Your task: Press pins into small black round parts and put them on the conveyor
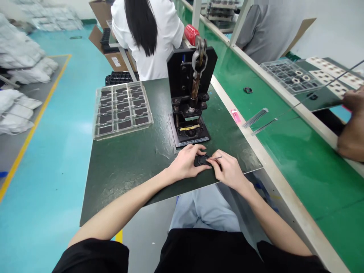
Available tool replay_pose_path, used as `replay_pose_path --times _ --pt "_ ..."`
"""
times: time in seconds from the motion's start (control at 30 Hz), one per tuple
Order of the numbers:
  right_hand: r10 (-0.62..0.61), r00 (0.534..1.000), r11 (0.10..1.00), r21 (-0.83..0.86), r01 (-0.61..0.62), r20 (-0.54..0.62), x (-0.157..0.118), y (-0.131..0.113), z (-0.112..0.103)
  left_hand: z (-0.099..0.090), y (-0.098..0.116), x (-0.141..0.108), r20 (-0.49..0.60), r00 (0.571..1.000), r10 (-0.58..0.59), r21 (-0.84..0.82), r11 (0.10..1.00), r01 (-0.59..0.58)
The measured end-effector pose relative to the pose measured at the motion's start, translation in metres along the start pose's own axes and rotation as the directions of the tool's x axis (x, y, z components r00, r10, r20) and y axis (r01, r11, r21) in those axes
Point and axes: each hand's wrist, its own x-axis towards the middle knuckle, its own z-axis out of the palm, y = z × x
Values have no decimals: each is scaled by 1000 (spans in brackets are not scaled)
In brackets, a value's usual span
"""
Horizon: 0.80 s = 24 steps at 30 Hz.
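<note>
My left hand (pixel 186 162) is curled over a small black plastic part (pixel 201 161) and holds it on a dark green mat (pixel 122 170). My right hand (pixel 227 170) pinches a thin metal pin (pixel 216 158), whose inner end meets the black part. The two hands are almost touching, and they hide much of the part. Just beyond them stands a black manual bench press (pixel 189 94) with a red-gripped handle (pixel 192 34). A clear tray (pixel 122 110) of dark rectangular pieces lies on the mat to the left.
A green workbench (pixel 313 178) runs along the right, with thin metal strips and a pink item on it. A co-worker's hand (pixel 352 125) reaches near trays there. Another person in a white coat (pixel 148 38) stands ahead. White bags (pixel 19 57) lie on the floor at left.
</note>
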Motion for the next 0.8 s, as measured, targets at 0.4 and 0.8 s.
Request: replay_pose_path --times 0.4,0.8 --pt "440 841 863 407 -299 -316 1 9 -14 2 -2 1 -25 1000 0 22 1000 1" --pt "125 933 992 38 -119 -337 13 10 -37 0 -2 -1 -12 1000 -10 9 1000 10"
